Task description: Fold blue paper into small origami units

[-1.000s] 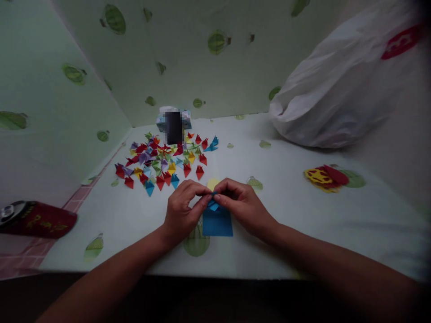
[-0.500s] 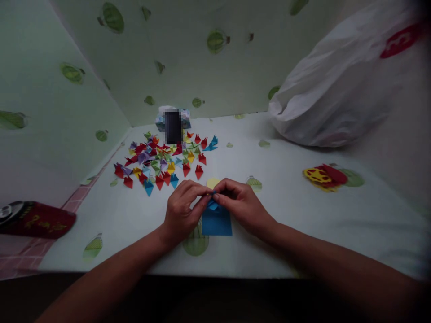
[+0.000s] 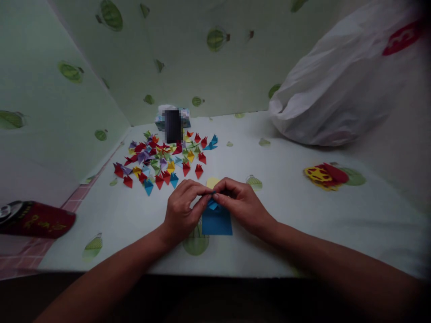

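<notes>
Between the fingertips of both hands is a small folded blue paper (image 3: pixel 213 204), mostly covered by the fingers. My left hand (image 3: pixel 185 204) pinches it from the left with thumb and forefinger. From the right, the thumb and bent fingers of my right hand (image 3: pixel 240 202) close on the same paper. Below it a flat square blue sheet (image 3: pixel 217 223) lies on the table. A bit of yellow paper (image 3: pixel 212 182) shows just behind the fingertips.
Many-coloured folded paper pieces (image 3: pixel 163 163) cover the table's back left, before a tissue box (image 3: pixel 160 121) and a dark upright object (image 3: pixel 173 126). A red can (image 3: pixel 40 219) lies left. Red and yellow cut-outs (image 3: pixel 325 176) and a white plastic bag (image 3: pixel 323 98) sit right.
Both hands keep their pinch on the folded blue paper, almost unmoved. The whole view has shifted very slightly.
</notes>
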The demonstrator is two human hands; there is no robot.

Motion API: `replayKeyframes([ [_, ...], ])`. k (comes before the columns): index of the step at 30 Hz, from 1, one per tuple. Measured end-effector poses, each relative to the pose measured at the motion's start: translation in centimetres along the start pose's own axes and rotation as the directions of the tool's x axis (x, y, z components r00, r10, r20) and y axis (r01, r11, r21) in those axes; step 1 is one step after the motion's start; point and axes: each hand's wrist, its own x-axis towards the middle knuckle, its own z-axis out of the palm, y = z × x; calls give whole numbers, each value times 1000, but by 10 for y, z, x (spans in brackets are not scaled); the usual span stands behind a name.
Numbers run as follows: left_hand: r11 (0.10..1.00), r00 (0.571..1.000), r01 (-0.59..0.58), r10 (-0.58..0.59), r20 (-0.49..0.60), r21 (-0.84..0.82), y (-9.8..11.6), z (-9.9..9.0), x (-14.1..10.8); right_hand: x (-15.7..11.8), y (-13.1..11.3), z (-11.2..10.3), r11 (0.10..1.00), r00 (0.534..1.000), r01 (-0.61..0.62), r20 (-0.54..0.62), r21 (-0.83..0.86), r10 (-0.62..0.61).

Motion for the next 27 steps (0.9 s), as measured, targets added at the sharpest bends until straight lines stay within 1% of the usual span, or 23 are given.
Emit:
replayKeyframes([
  [3,1000,1000,7,-7,-2,0,0,0,0,0,0,0,1000,1000,4,-1,-11,-4],
  [8,995,996,93,-93,2,-45,2,-1,-1,0,1,0,999,1000,-9,2,48,9],
  [10,993,994,106,-107,-7,-44,2,-1,-1,0,1,1,998,1000,-26,0,62,27],
  [20,998,999,36,-37,-10,-53,-2,0,-2,0,1,0,996,998,-63,-7,67,63],
  [27,1000,1000,8,-8,-5,-15,-1,0,-1,0,0,0,996,998,-61,-1,72,61],
])
